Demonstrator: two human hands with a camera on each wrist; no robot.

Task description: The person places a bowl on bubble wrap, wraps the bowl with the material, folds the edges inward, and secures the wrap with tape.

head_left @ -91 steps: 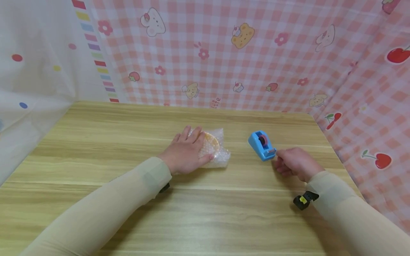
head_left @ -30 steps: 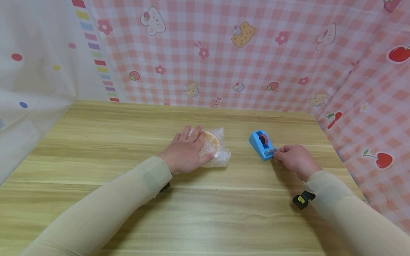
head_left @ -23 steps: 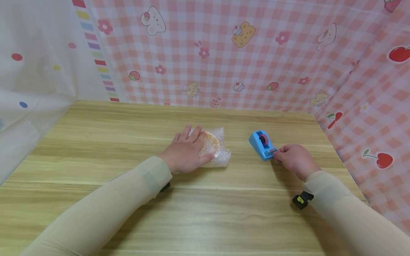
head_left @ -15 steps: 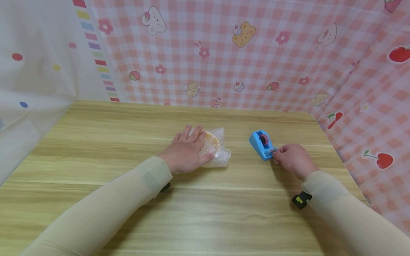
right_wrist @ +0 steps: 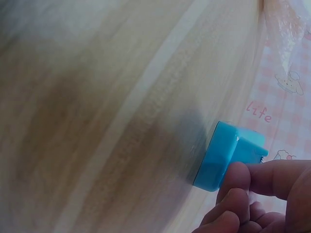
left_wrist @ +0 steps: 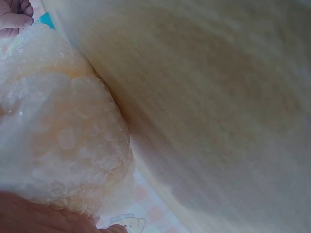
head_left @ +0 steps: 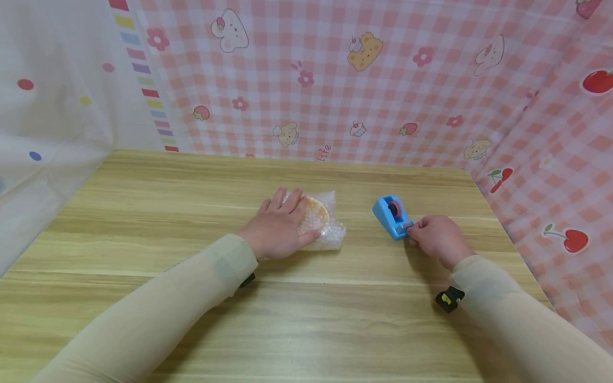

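Note:
My left hand (head_left: 278, 229) lies with spread fingers on a bubble-wrap bundle (head_left: 329, 234) at mid-table. Through the wrap shows a round thing with a yellow-orange rim; the hand covers its left part. In the left wrist view the bundle (left_wrist: 73, 126) looks bulky, with an orange band under the bubbles. To the right stands a blue tape dispenser (head_left: 386, 214) with a pinkish roll in it. At its toothed front edge, my right hand (head_left: 440, 239) pinches the tape end between thumb and forefinger; the right wrist view shows this hand (right_wrist: 257, 194) close against the dispenser (right_wrist: 218, 155).
The wood-grain table (head_left: 306, 330) stretches to a pink checked cloth (head_left: 306, 69) at the back and right. A white dotted cloth (head_left: 57, 96) hangs at the left. A small black camera (head_left: 449, 299) sits under the right wrist.
Since three seconds ago my right hand has shifted slightly up and left, its thumb and forefinger closing at the dispenser's front edge. The left hand, bundle and dispenser stay in place.

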